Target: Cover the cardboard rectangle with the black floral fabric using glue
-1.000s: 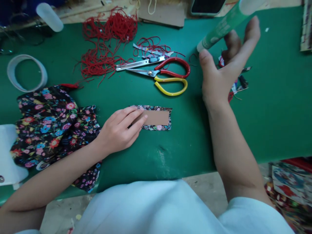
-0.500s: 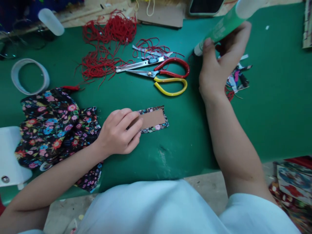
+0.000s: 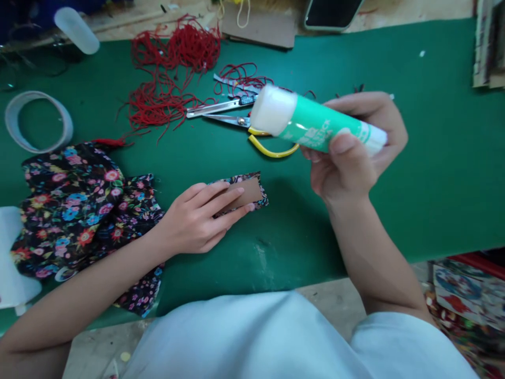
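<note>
My right hand [image 3: 351, 152] is closed around a green and white glue stick [image 3: 311, 123], raised above the table. The white end of the stick points left, over the scissors' handles. My left hand [image 3: 201, 216] lies with its fingers stretched across a small rectangle of brown cardboard [image 3: 251, 192]. Black floral fabric [image 3: 263, 201] edges that cardboard, and my fingers cover its left part. Behind the glue stick lie scissors [image 3: 272, 154] with yellow and red handles, partly hidden. A utility knife [image 3: 215, 108] rests against their blades.
Red cord [image 3: 193, 45] lies tangled at the back. A larger floral cloth [image 3: 71, 200] and a roll of tape [image 3: 65, 123] are on the left. A white translucent cylinder [image 3: 77, 30], cardboard pieces [image 3: 258, 29] and a phone [image 3: 331, 13] lie along the back edge.
My right hand has come nearer and lower, turning the glue stick so its wide white end faces left. My left fingers have stretched out further over the cardboard.
</note>
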A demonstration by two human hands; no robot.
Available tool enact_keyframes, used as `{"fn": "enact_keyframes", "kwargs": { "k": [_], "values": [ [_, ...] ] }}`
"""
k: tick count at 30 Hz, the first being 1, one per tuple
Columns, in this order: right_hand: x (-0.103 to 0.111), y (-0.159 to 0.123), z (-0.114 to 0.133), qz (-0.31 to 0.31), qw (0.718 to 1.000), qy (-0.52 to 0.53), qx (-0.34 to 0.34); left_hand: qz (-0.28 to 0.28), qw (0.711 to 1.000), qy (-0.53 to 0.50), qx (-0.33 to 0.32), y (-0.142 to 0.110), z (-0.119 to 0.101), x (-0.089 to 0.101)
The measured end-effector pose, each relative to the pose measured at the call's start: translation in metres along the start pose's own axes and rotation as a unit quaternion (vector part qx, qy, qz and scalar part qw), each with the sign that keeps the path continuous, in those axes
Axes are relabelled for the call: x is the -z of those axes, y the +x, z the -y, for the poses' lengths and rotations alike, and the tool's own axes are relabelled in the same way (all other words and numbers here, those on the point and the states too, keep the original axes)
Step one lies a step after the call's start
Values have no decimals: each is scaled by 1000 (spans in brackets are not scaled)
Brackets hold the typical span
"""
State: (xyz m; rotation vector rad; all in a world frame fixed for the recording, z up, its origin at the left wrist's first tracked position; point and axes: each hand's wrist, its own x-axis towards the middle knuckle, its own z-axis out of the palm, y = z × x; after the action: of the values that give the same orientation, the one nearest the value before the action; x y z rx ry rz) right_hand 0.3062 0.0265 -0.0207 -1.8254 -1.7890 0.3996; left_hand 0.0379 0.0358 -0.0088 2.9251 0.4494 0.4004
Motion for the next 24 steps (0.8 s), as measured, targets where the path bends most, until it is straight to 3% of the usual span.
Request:
{"fn": "enact_keyframes", "kwargs": {
  "k": [2,3,10,14,17,21,24],
  "values": [
    [6,4,15,-110,991,55,-53,14,1000,-7,-1,0,1,0],
    [10,7,23,-114,987,86,-68,22,1000,-14,-3,0,1,0],
    [15,11,64,26,936,323,-135,30,997,-64,-1,1,2,-5],
    [8,10,74,63,942,291,-152,33,996,-86,-1,2,2,-5],
    [2,6,73,54,955,261,-129,32,994,-101,-1,2,3,-6],
    [-8,-7,61,22,978,198,-63,20,994,-107,-3,2,4,-8],
    [-11,-16,53,80,993,87,11,16,995,-103,-6,2,4,-8]
  ]
}}
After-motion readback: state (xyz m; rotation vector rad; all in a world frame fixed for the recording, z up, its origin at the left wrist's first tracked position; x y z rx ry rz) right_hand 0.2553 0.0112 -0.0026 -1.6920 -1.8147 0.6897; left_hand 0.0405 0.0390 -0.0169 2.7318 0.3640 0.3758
